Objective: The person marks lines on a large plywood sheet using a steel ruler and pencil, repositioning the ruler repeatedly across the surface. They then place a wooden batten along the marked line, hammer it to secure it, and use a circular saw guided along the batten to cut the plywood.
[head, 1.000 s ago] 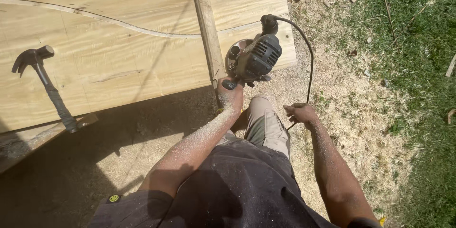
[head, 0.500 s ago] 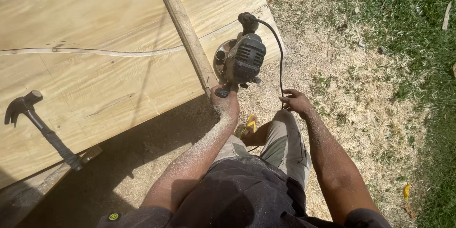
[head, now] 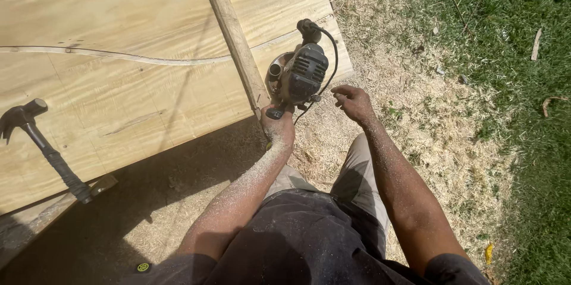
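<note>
Left hand (head: 279, 126): clamped on saw (head: 300, 74) handle, at plywood (head: 148, 83) edge.
Right hand (head: 352, 102): loose, fingers apart, beside cord (head: 331, 62).
Hammer (head: 44, 148): far left of left hand.

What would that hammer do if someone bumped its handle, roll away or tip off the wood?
The hammer would probably not roll: its steel head looks wide and lies flat on the plywood sheet. It likely feels head-heavy. The handle end pokes past the sheet's edge, yet the head's weight seems to sit well on the wood, so it would probably pivot rather than fall.
</note>
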Demonstrator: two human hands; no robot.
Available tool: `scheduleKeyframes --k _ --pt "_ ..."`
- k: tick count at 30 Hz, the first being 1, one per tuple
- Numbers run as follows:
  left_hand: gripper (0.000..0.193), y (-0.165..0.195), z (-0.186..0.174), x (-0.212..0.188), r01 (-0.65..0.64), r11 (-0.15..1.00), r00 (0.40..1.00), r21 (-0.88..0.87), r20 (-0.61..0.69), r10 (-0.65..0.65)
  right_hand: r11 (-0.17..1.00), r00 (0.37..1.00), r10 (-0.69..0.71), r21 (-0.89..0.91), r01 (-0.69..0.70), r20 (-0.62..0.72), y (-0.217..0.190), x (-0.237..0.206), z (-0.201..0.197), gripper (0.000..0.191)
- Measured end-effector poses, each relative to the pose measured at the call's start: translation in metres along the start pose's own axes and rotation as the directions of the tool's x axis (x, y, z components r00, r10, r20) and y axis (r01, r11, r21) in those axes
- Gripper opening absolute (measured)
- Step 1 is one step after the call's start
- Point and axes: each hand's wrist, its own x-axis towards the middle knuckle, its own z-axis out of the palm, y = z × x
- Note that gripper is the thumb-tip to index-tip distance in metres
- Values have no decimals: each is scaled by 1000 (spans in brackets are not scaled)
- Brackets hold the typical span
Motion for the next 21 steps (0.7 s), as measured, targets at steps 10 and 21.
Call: scheduleKeyframes --k 10,21 --pt "34 15 -11 -9 21 997 1000 -73 15 -20 939 930 -342 0 345 -134 -72 63 -35 23" --pt "37 -2 44 -18 73 991 954 -111 -284 -102 891 667 -412 121 437 621 -122 193 -44 59"
